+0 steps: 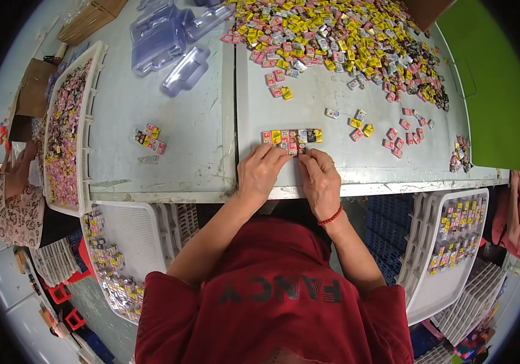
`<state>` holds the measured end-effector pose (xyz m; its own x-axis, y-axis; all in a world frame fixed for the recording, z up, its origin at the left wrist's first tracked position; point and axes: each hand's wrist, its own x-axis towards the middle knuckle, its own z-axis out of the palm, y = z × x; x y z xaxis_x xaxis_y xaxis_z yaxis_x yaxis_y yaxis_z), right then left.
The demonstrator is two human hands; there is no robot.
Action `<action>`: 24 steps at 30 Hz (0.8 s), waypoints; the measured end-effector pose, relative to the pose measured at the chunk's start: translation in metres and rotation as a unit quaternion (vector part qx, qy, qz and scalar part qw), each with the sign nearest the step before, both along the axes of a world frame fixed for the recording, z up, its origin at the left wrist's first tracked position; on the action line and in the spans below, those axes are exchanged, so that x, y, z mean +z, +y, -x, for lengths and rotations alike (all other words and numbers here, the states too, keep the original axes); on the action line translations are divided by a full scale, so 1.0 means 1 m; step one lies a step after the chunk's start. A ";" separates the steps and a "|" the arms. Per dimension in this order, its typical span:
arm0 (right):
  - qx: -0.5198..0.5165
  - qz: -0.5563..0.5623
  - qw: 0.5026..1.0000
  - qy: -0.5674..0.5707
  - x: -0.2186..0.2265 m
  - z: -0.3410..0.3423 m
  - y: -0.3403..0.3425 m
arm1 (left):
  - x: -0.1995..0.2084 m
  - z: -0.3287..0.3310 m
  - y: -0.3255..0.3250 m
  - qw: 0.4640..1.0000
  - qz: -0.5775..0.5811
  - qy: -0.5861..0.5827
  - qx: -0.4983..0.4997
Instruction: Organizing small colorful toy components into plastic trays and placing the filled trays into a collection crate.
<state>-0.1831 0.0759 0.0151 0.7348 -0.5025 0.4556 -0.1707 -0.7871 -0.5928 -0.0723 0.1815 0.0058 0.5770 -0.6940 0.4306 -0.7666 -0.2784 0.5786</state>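
Near the frame's middle, the left hand and right hand touch the lower edge of a packet block on the counter; I cannot tell whether either grip is clamped.

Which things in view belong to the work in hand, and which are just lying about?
Likely in the work:
block of small packs, touched by left hand and right hand;
heap of loose packs.

Apparently lying about:
blue crates at right;
brown cardboard, far left.
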 end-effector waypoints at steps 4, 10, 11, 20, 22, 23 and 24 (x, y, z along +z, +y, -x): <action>0.003 -0.034 0.999 0.001 0.001 0.001 -0.001 | 0.004 0.001 -0.001 0.998 0.037 0.034 0.031; 0.018 -0.053 0.998 -0.003 0.000 0.002 -0.002 | 0.007 0.001 0.003 0.993 0.015 0.105 0.056; 0.019 -0.053 0.998 -0.003 0.001 0.002 -0.003 | 0.007 0.001 0.003 0.993 0.014 0.105 0.057; 0.012 -0.011 1.000 0.000 -0.001 0.001 -0.003 | 0.010 -0.002 -0.001 0.978 -0.018 0.190 0.088; 0.014 -0.010 1.000 0.004 -0.003 0.002 -0.002 | 0.008 -0.003 0.001 0.986 -0.034 0.152 0.065; 0.012 -0.009 1.000 0.004 -0.003 0.003 -0.002 | 0.008 -0.002 0.001 0.986 -0.033 0.152 0.063; 0.012 -0.009 1.000 0.002 -0.003 0.003 -0.003 | 0.012 -0.002 0.000 0.981 -0.056 0.174 0.065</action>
<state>-0.1857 0.0733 0.0118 0.7485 -0.4929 0.4436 -0.1543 -0.7801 -0.6063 -0.0704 0.1817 0.0174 0.7624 -0.6365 0.1166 -0.4816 -0.4378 0.7592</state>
